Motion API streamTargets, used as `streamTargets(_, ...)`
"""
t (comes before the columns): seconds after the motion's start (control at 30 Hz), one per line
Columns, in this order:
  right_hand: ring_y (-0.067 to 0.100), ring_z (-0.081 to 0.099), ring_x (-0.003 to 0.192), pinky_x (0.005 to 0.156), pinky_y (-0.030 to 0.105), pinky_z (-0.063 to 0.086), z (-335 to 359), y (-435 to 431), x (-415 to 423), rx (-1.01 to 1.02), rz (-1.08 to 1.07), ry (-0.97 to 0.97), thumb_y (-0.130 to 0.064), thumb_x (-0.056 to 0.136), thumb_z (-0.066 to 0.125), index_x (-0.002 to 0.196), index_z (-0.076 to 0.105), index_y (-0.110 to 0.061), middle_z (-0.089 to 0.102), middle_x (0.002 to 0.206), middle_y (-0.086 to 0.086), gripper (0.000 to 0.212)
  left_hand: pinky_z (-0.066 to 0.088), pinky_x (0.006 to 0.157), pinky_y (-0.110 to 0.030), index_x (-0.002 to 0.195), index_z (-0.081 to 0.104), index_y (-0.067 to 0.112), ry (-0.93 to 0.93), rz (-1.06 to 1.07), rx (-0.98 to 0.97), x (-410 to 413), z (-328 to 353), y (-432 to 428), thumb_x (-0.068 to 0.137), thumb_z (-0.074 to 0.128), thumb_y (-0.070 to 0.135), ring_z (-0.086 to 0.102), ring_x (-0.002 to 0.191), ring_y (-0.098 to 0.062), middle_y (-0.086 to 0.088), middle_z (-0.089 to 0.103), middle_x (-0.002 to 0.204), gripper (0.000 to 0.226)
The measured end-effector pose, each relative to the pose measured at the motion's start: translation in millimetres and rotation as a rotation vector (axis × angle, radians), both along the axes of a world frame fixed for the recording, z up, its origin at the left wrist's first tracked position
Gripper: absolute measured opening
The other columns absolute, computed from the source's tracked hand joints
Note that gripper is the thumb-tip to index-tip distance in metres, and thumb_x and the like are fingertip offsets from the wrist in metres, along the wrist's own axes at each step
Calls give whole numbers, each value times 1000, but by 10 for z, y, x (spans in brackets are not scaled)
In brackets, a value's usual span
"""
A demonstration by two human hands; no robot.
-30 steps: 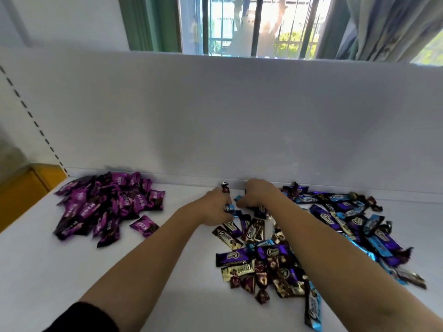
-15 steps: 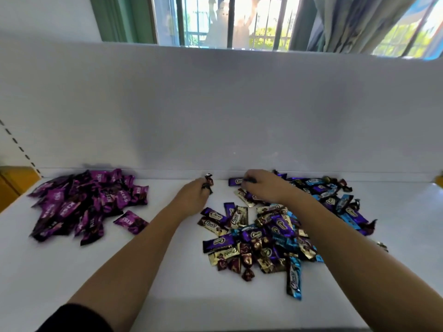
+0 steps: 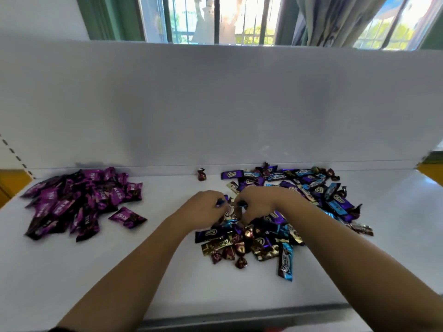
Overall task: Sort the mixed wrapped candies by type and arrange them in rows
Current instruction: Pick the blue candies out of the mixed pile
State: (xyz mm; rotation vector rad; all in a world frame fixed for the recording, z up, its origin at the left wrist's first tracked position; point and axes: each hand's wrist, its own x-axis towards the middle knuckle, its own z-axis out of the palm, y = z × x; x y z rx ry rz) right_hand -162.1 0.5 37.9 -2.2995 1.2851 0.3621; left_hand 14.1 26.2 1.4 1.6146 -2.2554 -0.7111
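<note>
Picking through the mixed pile (image 3: 275, 226) looks to be the step in hand: both hands sit close together on the pile's left part. The left hand (image 3: 206, 208) has its grip curled round a blue-tipped candy (image 3: 219, 202). The right hand (image 3: 255, 204) pinches a second candy (image 3: 241, 203), though blur hides the type of either.

To do this well, lift one piece at a time by a wrapper end so neighbours are not dragged off the pile, and read the colour before carrying it away.

Pieces in the pile lie at every angle. The long blue bar (image 3: 285, 262) at the pile's near edge runs its long axis toward the person, while a purple bar (image 3: 231, 174) at the far edge lies crosswise. A lone twist-wrapped candy (image 3: 201, 174) stands just beyond the pile's far-left corner. The purple heap (image 3: 79, 200) lies well left of the pile on the tabletop (image 3: 143, 271), not yet in rows.
</note>
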Motion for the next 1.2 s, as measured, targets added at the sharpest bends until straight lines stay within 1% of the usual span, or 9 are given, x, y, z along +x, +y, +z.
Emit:
streamTargets(0.1,14,56,84,73,32,43,6,19,-124,18,-74,-138,-36,79,75,88,65,-22,62,93,-4,19,39,61,-30,97,66,9,13,29,-31,-33,-13,-20,101,42,33,57,71,-18,-7,65,84,34)
streamTargets(0.33,18,53,86,77,35,41,81,195,-737,-71,-438,-486,-34,96,56,107,53,-19,58,96,0,19,34,53,-16,113,64,18,106,-23,-88,-248,4,-54,103,39,22,51,63,-7,3,62,84,27)
streamTargets(0.47,23,57,87,84,43,47,55,208,-1158,-202,-664,-505,-26,98,48,116,52,-20,63,105,11,19,42,79,-24,121,63,22,-1,-233,-142,-627,90,-89,100,49,21,53,91,-14,2,49,107,25)
streamTargets(0.63,18,52,78,67,33,38,27,390,-1469,-240,-650,-312,-45,96,50,86,52,-21,55,81,-1,26,41,86,-28,125,61,27,-147,-408,-76,-997,140,-221,90,63,41,48,99,-14,5,37,105,38)
streamTargets(0.8,17,52,77,58,26,35,-113,433,-1369,-272,-629,-232,-37,98,51,98,49,-16,55,84,-1,21,48,84,-33,102,69,29,-138,-518,-68,-1032,185,-188,76,76,48,52,96,-13,10,47,103,33)
streamTargets(0.9,22,57,90,66,29,40,-190,342,-1241,-262,-571,-175,-33,98,50,112,48,-14,60,100,4,24,46,92,-34,105,68,28,-190,-591,-1,-1011,205,-116,73,79,46,50,105,-13,8,48,110,38)
streamTargets(1.0,29,55,111,85,34,44,-259,241,-1103,-210,-515,-1,-34,98,49,130,42,-8,56,128,13,42,45,86,-30,104,69,26,-219,-609,-9,-987,214,-116,77,77,42,48,98,-13,7,45,104,33)
streamTargets(1.1,31,53,117,87,36,44,-298,209,-1013,-190,-509,79,-32,98,49,135,34,-2,49,135,19,50,46,86,-37,91,70,19,-199,-586,10,-957,190,-136,81,74,39,50,96,-18,1,49,103,22)
streamTargets(1.2,33,41,128,101,39,37,-306,218,-1013,-214,-492,50,-35,99,48,136,32,-2,39,140,20,52,46,87,-39,92,68,17,-153,-540,50,-877,140,-145,86,69,39,51,95,-16,1,52,102,23)
